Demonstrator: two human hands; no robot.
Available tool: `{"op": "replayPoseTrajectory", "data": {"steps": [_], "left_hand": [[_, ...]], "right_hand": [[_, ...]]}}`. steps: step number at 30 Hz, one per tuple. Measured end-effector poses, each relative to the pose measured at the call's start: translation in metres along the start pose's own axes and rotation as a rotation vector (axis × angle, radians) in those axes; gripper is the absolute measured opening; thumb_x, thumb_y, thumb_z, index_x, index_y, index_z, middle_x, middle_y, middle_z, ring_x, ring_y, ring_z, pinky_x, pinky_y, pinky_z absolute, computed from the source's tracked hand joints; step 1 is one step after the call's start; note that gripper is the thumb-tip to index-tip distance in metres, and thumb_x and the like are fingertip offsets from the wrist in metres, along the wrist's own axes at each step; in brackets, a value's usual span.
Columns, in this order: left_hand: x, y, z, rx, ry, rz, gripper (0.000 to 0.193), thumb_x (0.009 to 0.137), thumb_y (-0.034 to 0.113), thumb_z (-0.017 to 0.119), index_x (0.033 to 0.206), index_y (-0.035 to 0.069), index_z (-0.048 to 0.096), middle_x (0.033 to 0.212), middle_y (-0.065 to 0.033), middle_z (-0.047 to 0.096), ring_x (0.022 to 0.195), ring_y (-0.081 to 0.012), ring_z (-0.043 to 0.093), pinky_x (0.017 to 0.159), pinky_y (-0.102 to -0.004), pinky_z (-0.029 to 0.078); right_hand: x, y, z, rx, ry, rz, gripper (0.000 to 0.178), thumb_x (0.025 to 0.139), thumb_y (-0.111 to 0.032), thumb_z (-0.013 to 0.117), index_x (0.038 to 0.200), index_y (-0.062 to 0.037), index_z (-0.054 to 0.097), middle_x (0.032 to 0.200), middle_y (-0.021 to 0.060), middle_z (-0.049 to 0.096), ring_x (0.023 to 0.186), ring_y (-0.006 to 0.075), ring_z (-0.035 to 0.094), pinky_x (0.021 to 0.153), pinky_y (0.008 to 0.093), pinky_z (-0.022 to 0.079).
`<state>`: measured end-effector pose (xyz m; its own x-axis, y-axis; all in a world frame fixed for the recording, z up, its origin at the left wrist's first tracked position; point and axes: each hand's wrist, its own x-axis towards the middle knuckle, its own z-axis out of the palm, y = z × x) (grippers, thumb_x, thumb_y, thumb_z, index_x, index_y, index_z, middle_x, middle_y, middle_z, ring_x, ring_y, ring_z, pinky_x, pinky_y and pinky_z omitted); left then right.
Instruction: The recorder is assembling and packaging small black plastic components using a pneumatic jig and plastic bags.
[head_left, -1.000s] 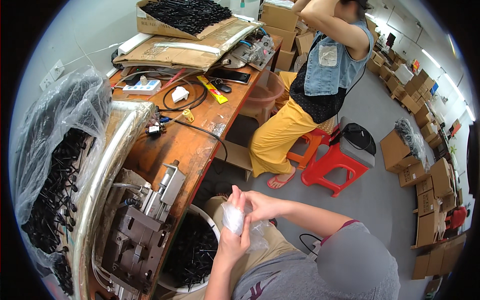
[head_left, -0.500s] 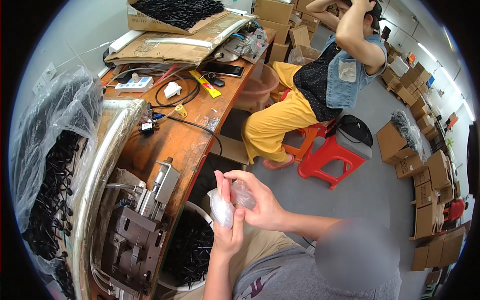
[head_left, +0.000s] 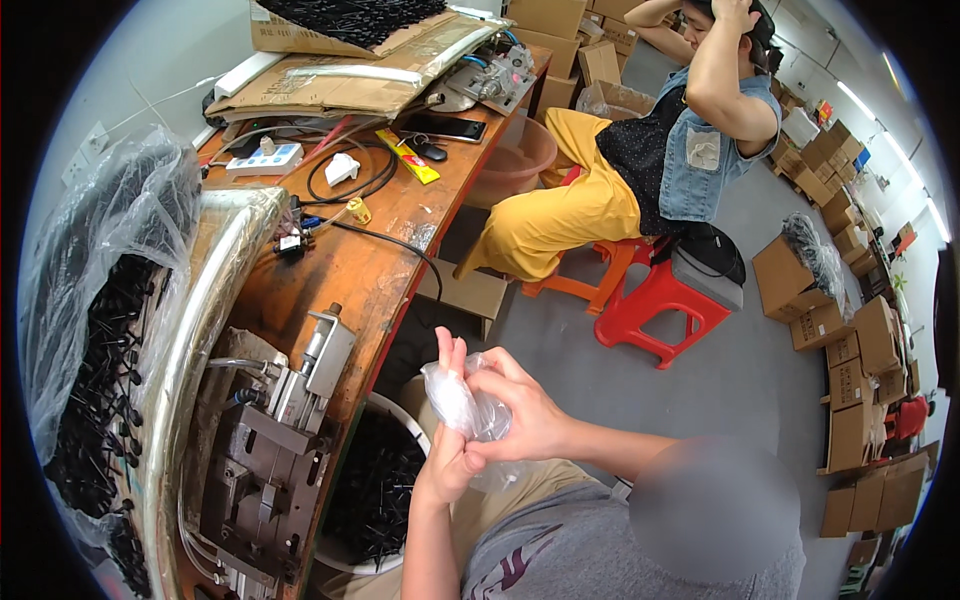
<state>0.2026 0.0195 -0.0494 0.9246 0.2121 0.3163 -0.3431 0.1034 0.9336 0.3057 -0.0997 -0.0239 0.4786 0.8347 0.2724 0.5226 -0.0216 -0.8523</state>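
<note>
Clear plastic film [head_left: 490, 412] is wound around the fingers of my left hand [head_left: 447, 462], which stands upright with its fingers stretched out. My right hand [head_left: 532, 412] grips the film from the right, its fingers bent and pressed against the left hand. Some loose film hangs below the two hands, over my lap. Just left of my left hand, a white bucket [head_left: 412, 412] holds many thin black parts [head_left: 375, 480].
A metal clamping fixture [head_left: 270, 470] sits on the wooden bench [head_left: 360, 290] at left. Beside it is a plastic-covered pile of black parts [head_left: 105, 370]. A phone [head_left: 445, 128] and cables lie farther back. A seated person [head_left: 560, 220] and a red stool [head_left: 665, 310] are beyond.
My right hand has turned and shifted slightly, and loose film now shows below the hands. The seated person's leg has moved left.
</note>
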Motion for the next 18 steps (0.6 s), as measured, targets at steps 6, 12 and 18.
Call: {"op": "replayPoseTrajectory", "data": {"steps": [6, 12, 18], "left_hand": [[0.014, 0.002, 0.002, 0.200, -0.041, -0.061, 0.099, 0.088, 0.060, 0.052, 0.152, -0.002, 0.011, 0.161, -0.0193, -0.001, 0.149, -0.0303, 0.005, 0.118, -0.0425, 0.009], [0.005, -0.012, 0.016, 0.291, 0.060, -0.175, 0.068, 0.101, 0.027, 0.043, 0.150, -0.008, 0.012, 0.160, -0.0232, 0.002, 0.148, -0.0319, 0.009, 0.118, -0.0378, 0.011], [-0.004, -0.013, 0.013, 0.222, 0.018, -0.439, 0.060, 0.104, 0.026, 0.038, 0.150, -0.006, 0.016, 0.160, -0.0189, 0.011, 0.146, -0.0266, 0.019, 0.116, -0.0339, 0.017]], "right_hand": [[0.002, 0.015, 0.008, -0.198, 0.130, -0.024, 0.042, 0.065, -0.020, 0.072, 0.101, -0.0021, 0.061, 0.108, 0.0157, 0.052, 0.090, 0.0345, 0.061, 0.076, 0.0423, 0.052], [0.009, 0.033, 0.004, -0.150, 0.081, -0.015, 0.036, 0.069, -0.016, 0.069, 0.101, -0.0011, 0.062, 0.100, 0.0122, 0.058, 0.086, 0.0324, 0.063, 0.074, 0.0392, 0.052], [0.010, 0.040, 0.007, -0.129, 0.052, 0.026, 0.033, 0.071, -0.019, 0.069, 0.100, -0.0040, 0.062, 0.103, 0.0117, 0.058, 0.087, 0.0335, 0.063, 0.073, 0.0406, 0.052]]}}
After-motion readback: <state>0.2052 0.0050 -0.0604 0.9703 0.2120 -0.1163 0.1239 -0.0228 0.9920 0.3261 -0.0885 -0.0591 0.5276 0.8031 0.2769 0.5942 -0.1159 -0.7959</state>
